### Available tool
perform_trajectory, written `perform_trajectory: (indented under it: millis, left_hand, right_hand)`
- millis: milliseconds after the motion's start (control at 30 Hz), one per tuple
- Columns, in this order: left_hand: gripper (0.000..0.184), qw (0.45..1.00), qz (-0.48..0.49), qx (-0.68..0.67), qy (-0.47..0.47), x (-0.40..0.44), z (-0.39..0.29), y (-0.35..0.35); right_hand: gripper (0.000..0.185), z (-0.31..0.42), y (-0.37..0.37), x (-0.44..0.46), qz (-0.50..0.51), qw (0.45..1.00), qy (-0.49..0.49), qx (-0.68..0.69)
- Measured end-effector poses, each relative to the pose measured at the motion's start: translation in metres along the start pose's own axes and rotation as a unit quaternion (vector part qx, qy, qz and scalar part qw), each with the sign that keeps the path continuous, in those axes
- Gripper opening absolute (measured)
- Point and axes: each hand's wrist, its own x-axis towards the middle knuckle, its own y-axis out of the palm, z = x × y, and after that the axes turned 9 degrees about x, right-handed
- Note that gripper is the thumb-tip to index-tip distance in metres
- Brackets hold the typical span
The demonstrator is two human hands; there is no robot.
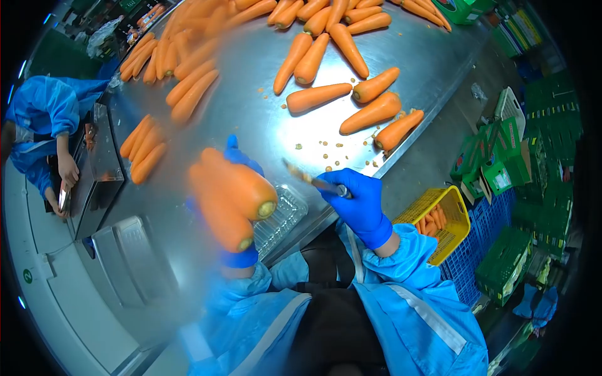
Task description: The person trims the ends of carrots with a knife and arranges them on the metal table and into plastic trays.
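Note:
My left hand (239, 255), in a blue glove, is wrapped round a few large carrots (235, 194) held up above the metal table (244, 119). Their thick ends point toward me, and they hide most of the hand. My right hand (359, 203), also gloved in blue, grips a small knife (324, 185) whose blade points left toward the carrots. Under and beside the held carrots lies a clear plastic tray (283, 213). Cut carrot bits (325, 156) are scattered beyond the knife.
Loose carrots (320, 97) lie across the far table, with more at its left. A yellow crate (461, 235) with carrots stands right, beside blue and green crates. At left, another person (53, 113) in blue holds something at a metal box (100, 169).

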Motion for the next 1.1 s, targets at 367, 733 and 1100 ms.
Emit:
perform_trajectory:
  millis: [367,733,1100]
  left_hand:
    - [0.018,0.897,0.054,0.423,0.12,-0.002,0.013,0.005]
    - [0.072,0.942,-0.145,0.304,0.018,0.0,-0.023,-0.025]
    - [0.053,0.369,-0.148,0.889,0.226,0.009,-0.157,-0.11]
  right_hand:
    - [0.053,0.013,0.014,0.023,0.064,0.993,-0.102,0.013]
    - [0.076,0.017,0.073,0.048,0.115,0.94,0.121,0.299]
    - [0.061,-0.024,0.156,0.083,0.186,0.874,0.361,0.265]
